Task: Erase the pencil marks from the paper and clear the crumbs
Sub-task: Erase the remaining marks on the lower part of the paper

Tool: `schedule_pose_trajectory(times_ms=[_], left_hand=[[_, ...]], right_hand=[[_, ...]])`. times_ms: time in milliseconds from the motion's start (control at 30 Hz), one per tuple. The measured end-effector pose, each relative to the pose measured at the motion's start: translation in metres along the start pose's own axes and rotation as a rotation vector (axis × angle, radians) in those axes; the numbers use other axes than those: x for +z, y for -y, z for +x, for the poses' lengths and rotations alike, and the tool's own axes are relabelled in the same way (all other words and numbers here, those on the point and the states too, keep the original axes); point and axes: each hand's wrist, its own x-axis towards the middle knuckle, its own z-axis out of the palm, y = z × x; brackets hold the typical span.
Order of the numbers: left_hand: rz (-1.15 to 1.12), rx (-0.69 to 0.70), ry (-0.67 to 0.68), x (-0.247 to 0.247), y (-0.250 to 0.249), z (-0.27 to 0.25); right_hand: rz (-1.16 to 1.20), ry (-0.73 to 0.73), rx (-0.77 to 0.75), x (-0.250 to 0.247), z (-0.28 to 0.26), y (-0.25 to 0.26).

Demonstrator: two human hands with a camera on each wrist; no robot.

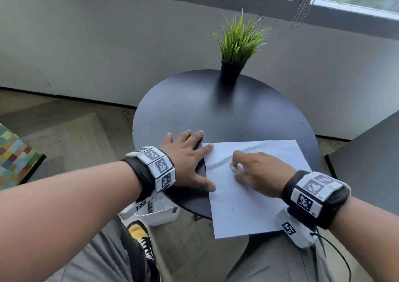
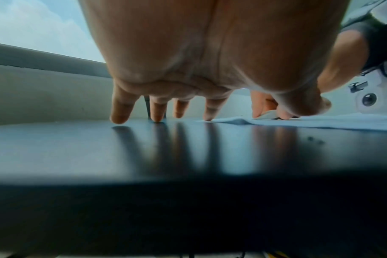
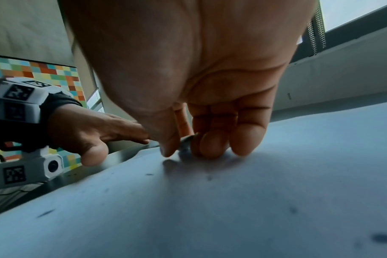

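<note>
**Thin sheet, small eraser: a light job that wanted a firm anchor**

At the left, the left hand (image 1: 187, 161) lay flat with its fingers (image 2: 120, 111) spread. Most tips rested on the dark round bench (image 1: 216, 109), while the forefinger and thumb reached onto the left edge of the paper (image 1: 259, 206). The hand gripped nothing; it only pressed down.

The paper was a single white sheet lying on the near right part of the bench, its near corner overhanging the rim. It looked light, limp and easy to crease. A soft ripple already ran across it between the two hands, so it probably buckled under sideways rubbing. Pinning it flat close to the rubbed spot seemed the better hold, since lifting or pinching an edge would likely crumple it. Short dark flecks, crumbs or leftover pencil strokes, were scattered over its near half; which they were could not be told.

Further right, the right hand (image 1: 259, 171) had its fingers curled, thumb and forefinger pinching a small pale eraser (image 1: 233, 168) whose end touched the sheet. The eraser appeared small, light and slightly rubbery, best held low near its working end. Pressing too hard would probably tear or drag the sheet.
</note>
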Motion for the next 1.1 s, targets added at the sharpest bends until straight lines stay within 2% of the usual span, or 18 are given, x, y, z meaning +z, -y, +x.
schedule_pose_trajectory(times_ms=[167,233,367,433,567,700,733,833,867,933,1033,1100], left_hand=[[0.025,-0.026,-0.02,0.013,-0.004,0.003],[0.031,-0.042,0.012,0.012,-0.002,0.006],[0.043,-0.041,0.081,0.006,0.0,0.016],[0.029,-0.047,0.099,0.005,0.0,0.017],[0.015,-0.048,0.098,0.004,-0.002,0.016],[0.024,-0.051,0.11,0.004,-0.004,0.013],[0.022,-0.049,0.111,0.004,-0.004,0.013],[0.017,-0.044,0.091,0.005,-0.003,0.014],[0.022,-0.043,0.086,0.005,-0.003,0.014],[0.024,-0.047,0.094,0.004,-0.003,0.014],[0.024,-0.052,0.113,0.003,-0.004,0.013],[0.027,-0.05,0.113,0.002,-0.004,0.014]], right_hand=[[-0.014,0.011,0.124,0.003,0.004,0.003],[-0.028,0.016,0.048,0.003,0.003,0.005],[-0.123,0.059,-0.245,0.013,-0.005,0.027],[-0.154,0.033,-0.25,0.012,0.007,0.029],[-0.168,-0.081,-0.152,-0.003,0.04,0.018],[-0.187,0.11,-0.36,0.007,0.017,0.038],[-0.183,0.113,-0.371,0.006,0.017,0.039],[-0.183,0.018,-0.206,-0.01,0.041,0.024],[-0.181,-0.011,-0.193,-0.013,0.046,0.02],[-0.198,0.005,-0.246,-0.009,0.043,0.022],[-0.164,0.125,-0.413,0.007,0.023,0.033],[-0.16,0.106,-0.389,0.003,0.029,0.024]])
